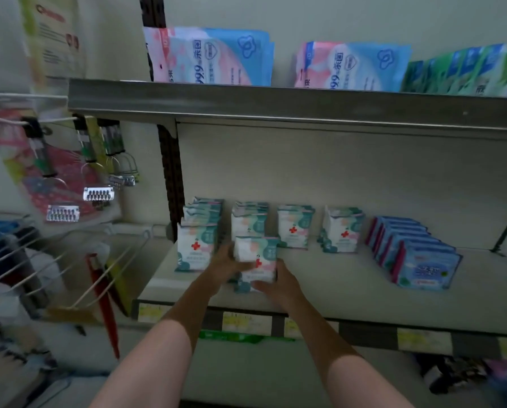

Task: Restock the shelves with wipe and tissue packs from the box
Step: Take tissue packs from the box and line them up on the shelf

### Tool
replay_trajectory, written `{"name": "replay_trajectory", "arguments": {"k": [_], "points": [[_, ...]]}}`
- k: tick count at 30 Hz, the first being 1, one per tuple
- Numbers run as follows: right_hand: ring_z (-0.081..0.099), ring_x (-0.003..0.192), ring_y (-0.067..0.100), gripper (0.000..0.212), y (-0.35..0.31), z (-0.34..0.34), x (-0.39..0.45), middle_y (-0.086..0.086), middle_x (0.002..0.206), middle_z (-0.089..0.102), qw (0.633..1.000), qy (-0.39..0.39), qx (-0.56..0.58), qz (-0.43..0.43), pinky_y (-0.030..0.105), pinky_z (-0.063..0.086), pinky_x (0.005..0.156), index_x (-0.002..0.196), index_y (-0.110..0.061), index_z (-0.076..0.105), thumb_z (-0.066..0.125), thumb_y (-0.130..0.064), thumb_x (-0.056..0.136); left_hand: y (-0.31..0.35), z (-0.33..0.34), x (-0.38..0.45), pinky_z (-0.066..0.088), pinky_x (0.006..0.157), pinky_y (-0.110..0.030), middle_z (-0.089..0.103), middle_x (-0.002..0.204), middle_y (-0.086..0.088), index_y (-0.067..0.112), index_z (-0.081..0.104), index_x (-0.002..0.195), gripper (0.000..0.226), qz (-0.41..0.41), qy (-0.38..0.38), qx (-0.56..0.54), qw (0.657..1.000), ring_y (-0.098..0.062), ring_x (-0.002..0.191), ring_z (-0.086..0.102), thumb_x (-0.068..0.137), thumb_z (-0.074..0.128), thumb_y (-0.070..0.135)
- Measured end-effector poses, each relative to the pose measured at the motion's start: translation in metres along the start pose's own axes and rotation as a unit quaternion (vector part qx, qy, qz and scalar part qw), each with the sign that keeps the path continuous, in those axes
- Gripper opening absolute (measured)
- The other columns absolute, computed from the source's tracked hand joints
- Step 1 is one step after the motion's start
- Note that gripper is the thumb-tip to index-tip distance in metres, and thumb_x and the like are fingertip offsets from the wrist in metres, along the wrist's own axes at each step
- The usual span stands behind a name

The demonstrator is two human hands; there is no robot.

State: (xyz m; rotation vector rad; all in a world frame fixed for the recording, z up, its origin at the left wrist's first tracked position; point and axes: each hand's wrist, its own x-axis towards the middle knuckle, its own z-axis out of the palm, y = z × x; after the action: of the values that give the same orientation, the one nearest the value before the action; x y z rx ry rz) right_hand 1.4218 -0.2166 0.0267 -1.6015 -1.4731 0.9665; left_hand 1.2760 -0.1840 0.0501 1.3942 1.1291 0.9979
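With both hands, left (227, 265) and right (278, 282), my fingers grip one wipe pack (256, 260) upright on the shelf (334, 278), at 6 o'clock from the second row (249, 220), so it extends that row.

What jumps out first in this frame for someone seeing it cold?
Both hands, left hand and right hand, hold a white-and-teal wipe pack with a red cross at the front of the lower shelf, ahead of four rows of matching packs. To the right on that shelf leans a row of blue packs; the upper shelf carries large pink-and-blue pouches.
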Motion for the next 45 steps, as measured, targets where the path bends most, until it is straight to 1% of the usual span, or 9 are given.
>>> {"name": "replay_trajectory", "arguments": {"k": [4, 11, 18, 22, 28, 32, 38, 41, 45], "points": [[0.055, 0.097, 0.011, 0.058, 0.003, 0.001, 0.004, 0.001, 0.121, 0.061, 1.0, 0.015, -0.023, -0.015, 0.02, 0.04, 0.077, 0.123, -0.014, 0.05, 0.078, -0.027, 0.074, -0.022, -0.006, -0.001, 0.052, 0.076, -0.021, 0.06, 0.119, -0.004, 0.013, 0.047, 0.127, 0.056, -0.028, -0.015, -0.034, 0.999, -0.016, 0.101, 0.06, 0.078, 0.068, -0.004], [0.059, 0.105, 0.019, 0.053, 0.003, 0.003, 0.005, 0.003, 0.121, 0.062, 0.999, 0.036, -0.034, -0.006, 0.028, 0.045, 0.084, 0.119, -0.014, 0.049, 0.076, -0.029, 0.076, -0.019, -0.004, 0.005, 0.053, 0.083, -0.029, 0.062, 0.118, -0.006, 0.016, 0.051, 0.118, 0.047, -0.007, -0.022, -0.017, 1.0, -0.021, 0.105, 0.061, 0.079, 0.066, -0.005], [0.057, 0.096, 0.017, 0.038, 0.007, -0.001, 0.002, 0.003, 0.114, 0.063, 0.998, 0.042, 0.037, 0.025, 0.028, 0.046, 0.082, 0.107, -0.013, 0.055, 0.076, -0.021, 0.077, -0.025, 0.003, 0.002, 0.055, 0.065, -0.018, 0.066, 0.099, -0.002, 0.009, 0.056, 0.114, 0.03, -0.008, -0.009, -0.096, 0.995, -0.013, 0.084, 0.064, 0.087, 0.056, -0.003], [0.058, 0.094, 0.017, 0.033, 0.008, -0.001, 0.001, 0.002, 0.107, 0.063, 0.996, 0.054, 0.06, 0.029, 0.025, 0.043, 0.077, 0.1, -0.013, 0.055, 0.077, -0.019, 0.076, -0.026, 0.001, 0.008, 0.046, 0.042, -0.016, 0.062, 0.06, 0.0, 0.004, 0.054, 0.087, 0.023, -0.068, 0.025, -0.135, 0.988, -0.007, 0.045, 0.059, 0.088, 0.035, -0.008], [0.06, 0.098, 0.018, 0.035, 0.012, -0.002, 0.003, 0.001, 0.11, 0.065, 0.993, 0.048, 0.111, 0.016, 0.028, 0.049, 0.082, 0.111, -0.016, 0.058, 0.072, -0.012, 0.08, -0.033, -0.002, 0.011, 0.052, 0.077, -0.032, 0.064, 0.107, -0.014, 0.003, 0.057, 0.119, 0.032, -0.046, 0.042, -0.128, 0.99, -0.023, 0.088, 0.062, 0.091, 0.045, -0.005], [0.051, 0.062, 0.008, 0.025, 0.01, -0.008, 0.001, 0.001, 0.087, 0.063, 0.968, 0.092, 0.233, 0.018, 0.013, 0.039, 0.046, 0.111, -0.012, 0.056, 0.06, -0.003, 0.088, -0.039, -0.007, 0.014, 0.047, 0.096, -0.042, 0.062, 0.113, -0.011, 0.012, 0.058, 0.111, 0.027, -0.037, 0.072, -0.131, 0.988, -0.029, 0.106, 0.058, 0.093, 0.046, -0.003], [0.035, 0.038, 0.001, 0.027, 0.017, -0.017, 0.006, -0.001, 0.065, 0.048, 0.917, 0.154, 0.36, 0.076, 0.014, 0.029, 0.036, 0.111, -0.015, 0.053, 0.051, 0.0, 0.089, -0.036, -0.003, 0.011, 0.048, 0.075, -0.025, 0.061, 0.112, -0.012, 0.002, 0.054, 0.122, 0.028, -0.023, 0.065, -0.08, 0.994, -0.02, 0.094, 0.057, 0.095, 0.046, 0.0], [0.04, 0.033, -0.001, 0.024, 0.012, -0.017, 0.001, -0.003, 0.065, 0.049, 0.924, 0.127, 0.354, 0.077, 0.012, 0.028, 0.033, 0.107, -0.015, 0.052, 0.05, 0.0, 0.088, -0.038, -0.003, 0.011, 0.045, 0.068, -0.02, 0.059, 0.109, -0.009, 0.003, 0.053, 0.123, 0.029, -0.023, 0.059, -0.062, 0.996, -0.015, 0.089, 0.056, 0.096, 0.045, 0.002], [0.056, 0.063, 0.007, 0.024, 0.007, -0.011, -0.001, 0.001, 0.089, 0.064, 0.943, 0.096, 0.312, 0.07, 0.016, 0.034, 0.044, 0.106, -0.017, 0.054, 0.052, -0.002, 0.088, -0.038, -0.001, 0.01, 0.044, 0.068, -0.018, 0.059, 0.113, -0.009, 0.003, 0.052, 0.125, 0.03, -0.023, 0.059, -0.04, 0.997, -0.018, 0.096, 0.055, 0.096, 0.044, 0.003]]}}
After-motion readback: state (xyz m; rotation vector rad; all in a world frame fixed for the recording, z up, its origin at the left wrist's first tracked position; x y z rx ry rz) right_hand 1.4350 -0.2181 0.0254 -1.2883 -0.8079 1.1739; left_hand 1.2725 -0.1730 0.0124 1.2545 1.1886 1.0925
